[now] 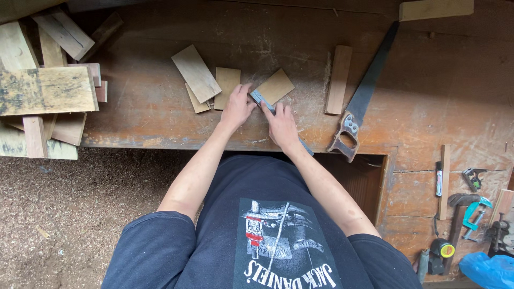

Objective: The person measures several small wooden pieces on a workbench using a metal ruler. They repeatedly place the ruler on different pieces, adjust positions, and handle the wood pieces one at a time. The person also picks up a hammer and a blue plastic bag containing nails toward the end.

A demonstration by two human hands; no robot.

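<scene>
While both hands [261, 115] press it, a ruler [263, 101] crosses the wood piece [277, 85].

Both arms outstretched, hands close together, left [237, 107], right [282, 127], fingers curled

Bench [428, 91]: worn brown wood, scratched and dusted with pale sawdust, front edge chipped. A dark rectangular opening [358, 176] sits in its lower front section, to the right of centre. Floor [80, 203]: covered throughout in fine sawdust and shavings, with small wood chips scattered at the left. Stack of offcut boards [45, 91] stands at the left end of the bench, weathered and stained, some overhanging the edge. Blue plastic bag [490, 270] lies at the lower right corner. Light: even, soft daylight, no hard shadows. No walls or windows in view.
</scene>
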